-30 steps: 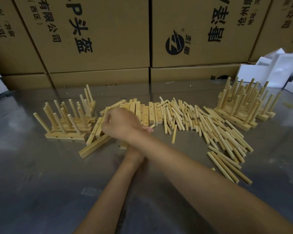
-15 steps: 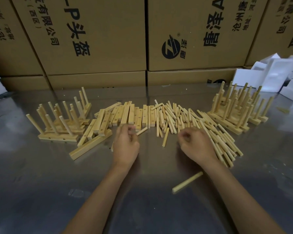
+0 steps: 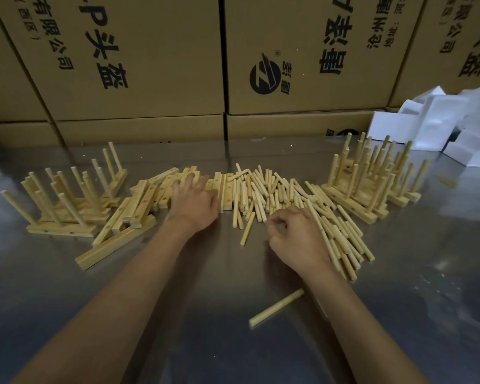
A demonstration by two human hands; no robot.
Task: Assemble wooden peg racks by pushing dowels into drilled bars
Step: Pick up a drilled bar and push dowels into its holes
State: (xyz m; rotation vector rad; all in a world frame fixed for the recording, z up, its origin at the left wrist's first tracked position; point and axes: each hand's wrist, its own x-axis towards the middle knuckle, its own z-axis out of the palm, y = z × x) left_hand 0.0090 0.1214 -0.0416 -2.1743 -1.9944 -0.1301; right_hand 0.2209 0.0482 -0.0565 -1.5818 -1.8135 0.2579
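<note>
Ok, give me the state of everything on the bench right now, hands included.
left hand: fingers spread, reaching onto the drilled bars
right hand: fingers curled at the edge of the dowel pile; contents unclear
drilled bars: loose, lying flat, no dowels in
dowel pile: loose, lying flat
stray dowel: alone near the right forearm
left racks: assembled, dowels up
right racks: assembled, dowels up

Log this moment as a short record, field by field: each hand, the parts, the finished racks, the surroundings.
left hand: fingers spread, reaching onto the drilled bars
right hand: fingers curled at the near edge of the loose dowels; what it holds cannot be told
stray dowel: lies alone on the metal table, beside the right forearm
finished racks, left: pegs upright, stacked
finished racks, right: pegs upright, stacked
background: cardboard boxes behind, white foam pieces at right
</note>
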